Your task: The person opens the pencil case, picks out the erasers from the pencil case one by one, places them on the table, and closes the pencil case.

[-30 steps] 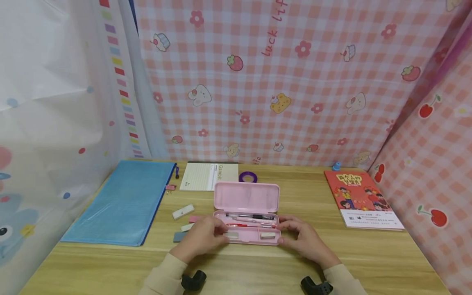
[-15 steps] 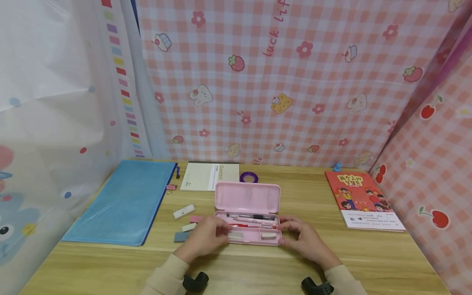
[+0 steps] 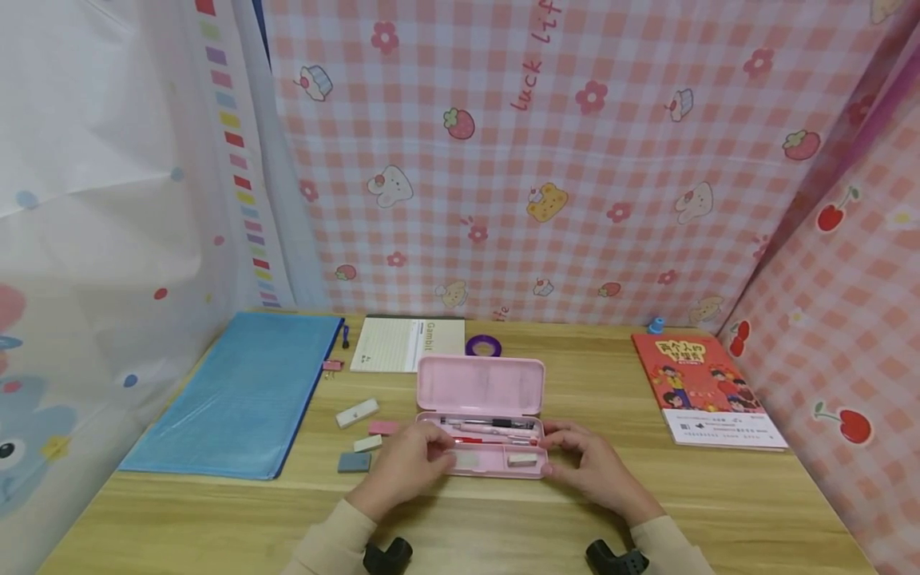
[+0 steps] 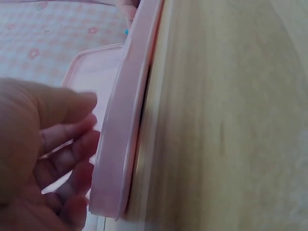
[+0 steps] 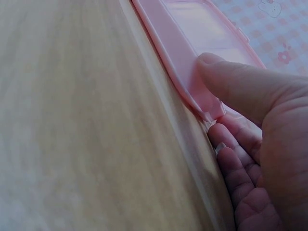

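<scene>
An open pink pencil case (image 3: 496,471) lies on the wooden table with its lid (image 3: 481,385) tipped back. Inside are a black pen (image 3: 496,422), a red pen (image 3: 470,440), a pale eraser (image 3: 522,460) in the right compartment and a whitish piece (image 3: 466,459) in the left one. My left hand (image 3: 406,463) hovers over the case's left end; in the left wrist view its thumb and bent fingers stand apart with nothing seen between them. My right hand (image 3: 592,467) holds the right end, thumb (image 5: 216,72) on the front wall and fingers round the corner.
Left of the case lie a white eraser (image 3: 357,413), a pink one (image 3: 383,428), a small pale one (image 3: 368,443) and a blue-grey one (image 3: 354,462). Farther out are a blue folder (image 3: 237,391), notepad (image 3: 391,343), purple tape roll (image 3: 484,345) and red book (image 3: 697,383).
My left hand has shifted slightly right over the case, uncovering more of the pink and blue-grey erasers beside it. My right hand stays in place.
</scene>
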### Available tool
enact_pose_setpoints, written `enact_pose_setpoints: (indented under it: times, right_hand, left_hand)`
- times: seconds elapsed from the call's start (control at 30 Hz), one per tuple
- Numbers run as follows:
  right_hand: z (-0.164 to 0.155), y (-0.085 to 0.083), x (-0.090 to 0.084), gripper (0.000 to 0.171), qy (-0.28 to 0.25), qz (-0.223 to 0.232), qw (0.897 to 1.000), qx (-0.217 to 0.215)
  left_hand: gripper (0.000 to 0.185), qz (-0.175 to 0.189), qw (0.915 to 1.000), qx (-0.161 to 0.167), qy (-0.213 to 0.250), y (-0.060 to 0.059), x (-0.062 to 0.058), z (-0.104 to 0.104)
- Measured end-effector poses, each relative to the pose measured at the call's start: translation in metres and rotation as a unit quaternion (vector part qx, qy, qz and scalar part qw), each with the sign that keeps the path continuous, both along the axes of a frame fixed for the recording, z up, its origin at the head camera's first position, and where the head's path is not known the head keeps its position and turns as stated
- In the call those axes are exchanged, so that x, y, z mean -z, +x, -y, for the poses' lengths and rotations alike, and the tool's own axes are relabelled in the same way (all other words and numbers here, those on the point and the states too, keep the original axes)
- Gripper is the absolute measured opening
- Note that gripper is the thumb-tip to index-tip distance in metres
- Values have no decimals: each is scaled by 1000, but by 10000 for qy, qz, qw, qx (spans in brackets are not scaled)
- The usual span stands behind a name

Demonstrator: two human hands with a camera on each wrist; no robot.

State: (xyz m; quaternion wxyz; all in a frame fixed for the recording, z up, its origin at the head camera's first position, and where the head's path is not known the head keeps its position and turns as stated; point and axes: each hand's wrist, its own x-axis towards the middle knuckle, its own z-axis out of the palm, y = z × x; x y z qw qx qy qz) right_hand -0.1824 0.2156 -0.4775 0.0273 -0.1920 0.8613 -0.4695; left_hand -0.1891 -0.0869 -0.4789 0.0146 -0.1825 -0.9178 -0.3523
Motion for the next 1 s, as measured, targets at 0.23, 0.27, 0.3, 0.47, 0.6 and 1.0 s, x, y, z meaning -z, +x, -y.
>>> enact_pose_setpoints:
  times: [0.23,0.27,0.3,0.47,0.6,1.0]
  right_hand:
    - [2,-1,-1,25,2,21,10000,9]
    - [2,-1,-1,25,4,22,10000,8]
    - [2,-1,-2,25,1,16,10000,6]
    - [2,-1,-2,24,26,43,10000,9]
    - [0,-1,-1,25,22,101,9999,14]
    - [-4,-7,14,25,-1,0,10000,-16]
  left_hand:
    - [14,145,9986,-294,-427,0,0,0]
    - [15,157,9984,-299,-457,0,0,0]
    - [15,160,9983,-289,-476,0,0,0]
    - [16,-8,9972,-236,-711,0,1,-2]
    - [15,-193,9962,-185,-828,1,4,-4]
    - [6,-325,9992,-12,-248,2,3,-3]
